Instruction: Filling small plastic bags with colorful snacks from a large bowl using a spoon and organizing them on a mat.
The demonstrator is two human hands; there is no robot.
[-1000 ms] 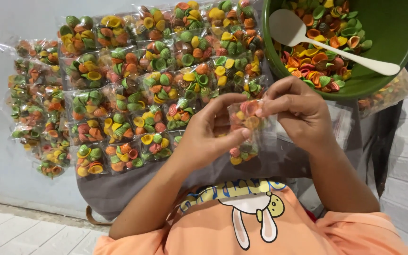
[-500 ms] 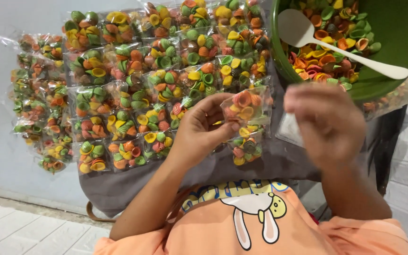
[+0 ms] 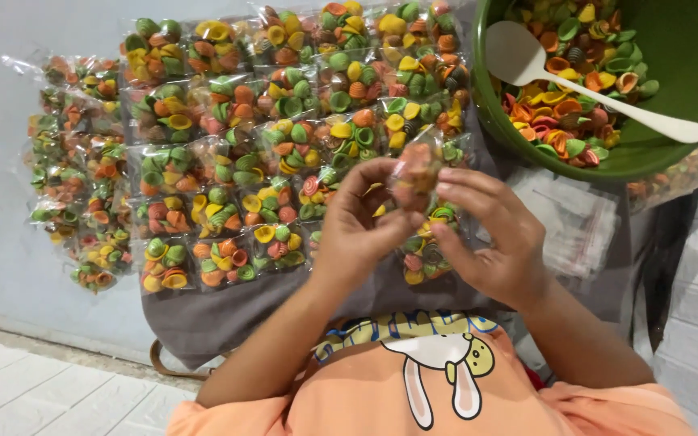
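- Fingers of the left hand (image 3: 361,234) and right hand (image 3: 490,238) are pinched together on a small clear packet (image 3: 415,171) of coloured shell crackers, held above the filled packets (image 3: 284,153).
- Contents could be spilled if the grip is loosened before sealing.
- Crackers may be crushed by hard pinching.
- The green bowl (image 3: 648,161) sits just beside; it could be knocked.

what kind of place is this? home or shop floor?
Likely a home packing spot on the floor, not a factory: filled snack packets lie in rows on a grey cloth over white floor tiles, beside a green basin of loose shells.
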